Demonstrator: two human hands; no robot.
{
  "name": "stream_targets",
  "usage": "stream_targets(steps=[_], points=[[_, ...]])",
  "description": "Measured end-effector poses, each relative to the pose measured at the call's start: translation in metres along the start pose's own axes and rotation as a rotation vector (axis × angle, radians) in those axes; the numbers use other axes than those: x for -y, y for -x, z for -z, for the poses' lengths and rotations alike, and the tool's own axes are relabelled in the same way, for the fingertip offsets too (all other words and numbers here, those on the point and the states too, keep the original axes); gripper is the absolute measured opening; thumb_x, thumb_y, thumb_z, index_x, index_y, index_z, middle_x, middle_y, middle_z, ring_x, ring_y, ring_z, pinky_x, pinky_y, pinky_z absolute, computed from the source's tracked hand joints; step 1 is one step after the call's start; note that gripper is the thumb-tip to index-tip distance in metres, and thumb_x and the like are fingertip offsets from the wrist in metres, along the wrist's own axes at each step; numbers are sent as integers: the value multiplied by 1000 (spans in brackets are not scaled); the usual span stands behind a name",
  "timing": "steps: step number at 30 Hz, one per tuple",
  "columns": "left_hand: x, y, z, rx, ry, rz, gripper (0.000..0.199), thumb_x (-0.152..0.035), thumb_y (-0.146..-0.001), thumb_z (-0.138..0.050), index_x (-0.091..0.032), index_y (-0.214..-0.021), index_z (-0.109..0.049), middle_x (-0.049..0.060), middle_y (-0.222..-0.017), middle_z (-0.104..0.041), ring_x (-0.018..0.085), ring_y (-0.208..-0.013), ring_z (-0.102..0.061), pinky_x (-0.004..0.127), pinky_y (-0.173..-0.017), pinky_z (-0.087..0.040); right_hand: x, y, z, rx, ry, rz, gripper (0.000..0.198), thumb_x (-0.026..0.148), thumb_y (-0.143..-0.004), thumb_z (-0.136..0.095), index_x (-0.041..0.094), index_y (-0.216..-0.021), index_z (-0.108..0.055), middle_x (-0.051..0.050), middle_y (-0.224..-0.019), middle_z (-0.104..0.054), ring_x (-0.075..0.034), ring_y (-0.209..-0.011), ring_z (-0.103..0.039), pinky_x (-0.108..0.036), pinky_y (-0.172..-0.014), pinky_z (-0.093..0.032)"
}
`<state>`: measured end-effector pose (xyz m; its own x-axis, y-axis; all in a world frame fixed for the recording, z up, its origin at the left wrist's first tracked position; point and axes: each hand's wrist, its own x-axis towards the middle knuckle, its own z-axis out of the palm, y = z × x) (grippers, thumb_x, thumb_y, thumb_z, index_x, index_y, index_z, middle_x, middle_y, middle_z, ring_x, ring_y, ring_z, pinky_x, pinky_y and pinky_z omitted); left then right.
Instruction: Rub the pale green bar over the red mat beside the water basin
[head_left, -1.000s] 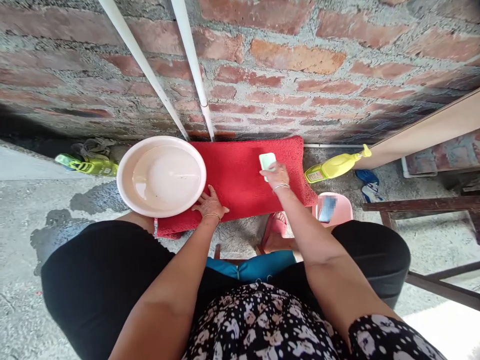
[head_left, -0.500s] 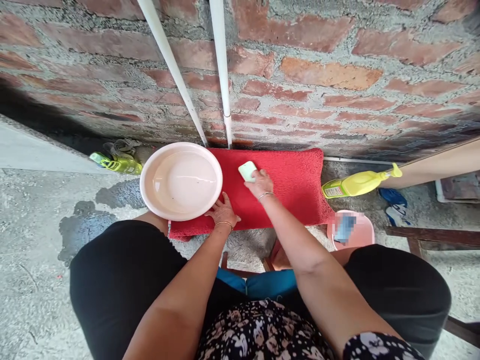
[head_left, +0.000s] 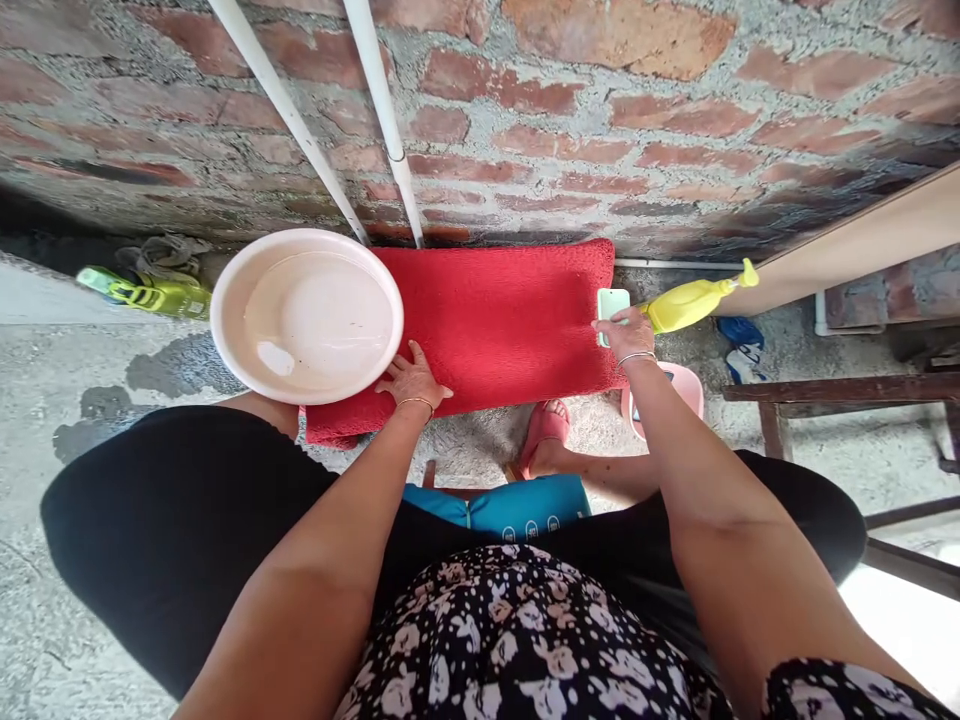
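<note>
A red textured mat or towel (head_left: pixel 495 320) is spread out in front of me. My right hand (head_left: pixel 628 332) is closed on a pale green flat block (head_left: pixel 614 302), by its look a scrubbing brush, at the mat's right end; its underside is hidden. My left hand (head_left: pixel 412 380) presses on the mat near its front edge with fingers spread, holding nothing. Just beside those fingers, a pale pink basin (head_left: pixel 225 350) with water in it stands over the mat's left end.
Beyond my right hand lies a yellow spray bottle (head_left: pixel 690 303), with a pink bucket (head_left: pixel 686 390) partly behind my forearm. Another yellow-green bottle (head_left: pixel 169 297) is at the left. Two white pipes (head_left: pixel 382 110) run down the brick wall. A wooden frame (head_left: pixel 840 390) stands at right.
My right hand has moved right with the pale green brush, from the mat's middle to its right end. My left hand stays flat beside the basin. The view has shifted.
</note>
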<state>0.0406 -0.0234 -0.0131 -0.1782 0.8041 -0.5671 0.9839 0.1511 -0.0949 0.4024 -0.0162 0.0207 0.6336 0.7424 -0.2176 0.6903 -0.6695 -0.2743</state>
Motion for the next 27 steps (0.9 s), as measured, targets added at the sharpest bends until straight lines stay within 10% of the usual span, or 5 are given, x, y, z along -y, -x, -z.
stream_targets(steps=[14, 19, 27], points=[[-1, -2, -5, 2, 13, 15, 124, -60, -50, -71, -20, -145, -1, 25, -139, -27, 42, -125, -27, 60, -83, -39, 168, 147, -116, 297, 22, 645, 32, 44, -70, -65, 24, -93, -58, -3, -99, -48, -18, -86, -48, -31, -78, -38], [0, -2, -5, -3, 30, 2, 123, -60, -51, -70, -20, -145, -1, 26, -139, -27, 42, -126, -26, 61, -83, -38, 124, 118, -104, 243, 61, 539, 34, 47, -69, -65, 24, -93, -57, -2, -98, -48, -17, -85, -49, -29, -77, -37], [8, 5, -4, -46, 41, -48, 119, -61, -54, -68, -18, -145, -5, 26, -137, -30, 43, -123, -30, 61, -82, -38, 23, 66, -53, 95, 36, -40, 41, 52, -64, -66, 22, -91, -58, -4, -98, -48, -17, -79, -52, -30, -72, -39]])
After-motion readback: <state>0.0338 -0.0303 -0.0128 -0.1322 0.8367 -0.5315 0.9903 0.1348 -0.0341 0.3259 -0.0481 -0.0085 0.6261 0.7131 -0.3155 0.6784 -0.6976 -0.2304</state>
